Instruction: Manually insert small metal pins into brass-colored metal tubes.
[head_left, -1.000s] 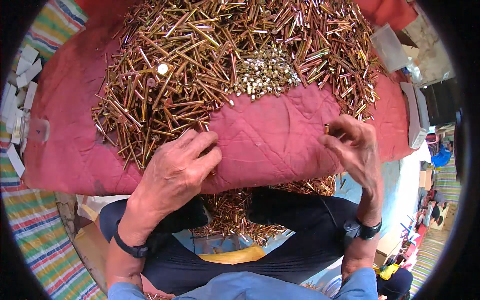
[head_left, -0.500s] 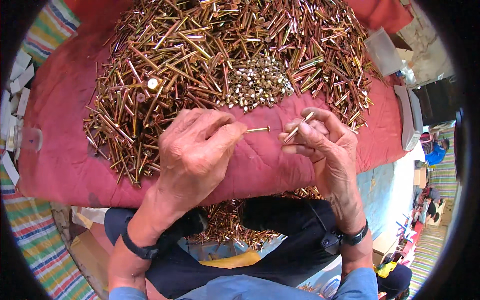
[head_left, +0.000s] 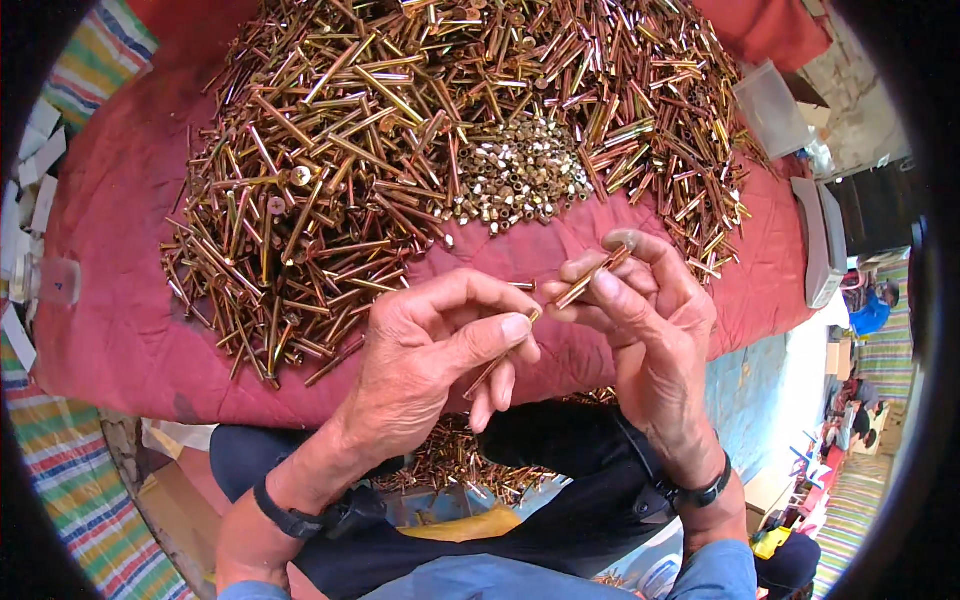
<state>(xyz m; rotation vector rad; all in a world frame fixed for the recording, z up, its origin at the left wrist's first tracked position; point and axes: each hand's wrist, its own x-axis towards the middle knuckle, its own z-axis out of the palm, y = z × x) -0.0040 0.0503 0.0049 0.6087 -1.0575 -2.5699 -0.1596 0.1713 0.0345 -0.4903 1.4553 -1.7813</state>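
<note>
My left hand (head_left: 440, 345) is closed in a pinch around a thin gold-coloured screw (head_left: 484, 379), which passes under the thumb; one end shows past the thumb tip. Just beyond its index finger a screw head (head_left: 525, 286) peeks out; I cannot tell whether it is held or lying on the cloth. Facing it, my right hand (head_left: 650, 310) grips a gold metal sleeve (head_left: 578, 290) between thumb and fingers, tilted up to the right. Beyond the hands lie a pile of long cross-head screws (head_left: 270, 240), a pile of sleeves (head_left: 660, 120) and a heap of small metal nuts (head_left: 515, 180).
A padded red cloth (head_left: 130, 330) covers the work surface. Clear plastic containers (head_left: 770, 110) stand at the far right, beside a grey-white box-like thing (head_left: 820, 240). More metal pieces (head_left: 455, 460) lie below, between my legs. Striped sheeting (head_left: 80, 480) runs along the left.
My left hand has come nearer and turned, its screw now lying under the thumb instead of pointing right. The right hand has lowered slightly, still holding the sleeve.
</note>
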